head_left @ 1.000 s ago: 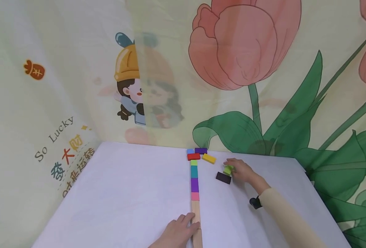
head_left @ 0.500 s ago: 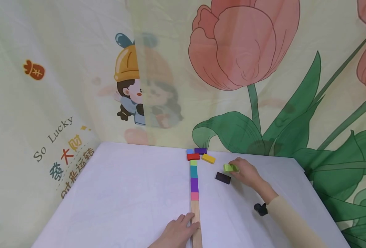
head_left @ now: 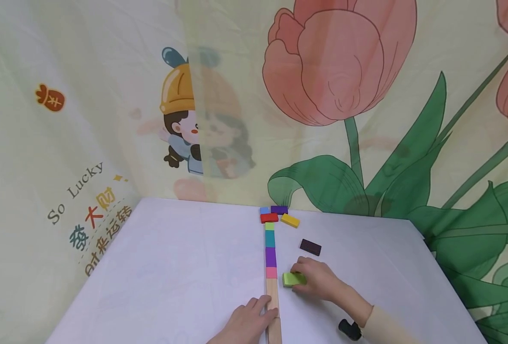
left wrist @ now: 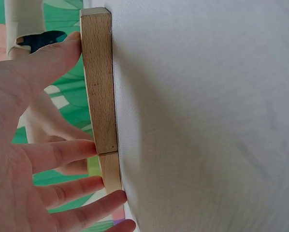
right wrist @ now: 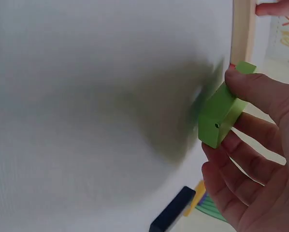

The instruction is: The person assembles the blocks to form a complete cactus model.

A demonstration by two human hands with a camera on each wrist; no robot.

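Observation:
My right hand (head_left: 322, 281) pinches a light green block (head_left: 291, 279) between thumb and fingers, just right of the row in the head view. The right wrist view shows that block (right wrist: 221, 116) with my thumb on one side and fingertips on the other. My left hand (head_left: 243, 322) touches plain wooden blocks (head_left: 272, 296) at the near end of the row, its fingers spread and fairly straight along them. Beyond these, in line, lie a pink block (head_left: 271, 273), a purple block (head_left: 271, 257), a teal block (head_left: 269, 239) and a small green block (head_left: 269, 227).
A red block (head_left: 269, 218) lies crosswise at the row's far end. Behind it are a blue block (head_left: 264, 210) and a dark purple block (head_left: 279, 210). A yellow block (head_left: 290, 220) and a black block (head_left: 310, 247) lie to the right on the white table (head_left: 172, 277).
My right hand has lifted the green block from beside the black one and brought it nearer and leftward, close to the row. My left hand stays in place.

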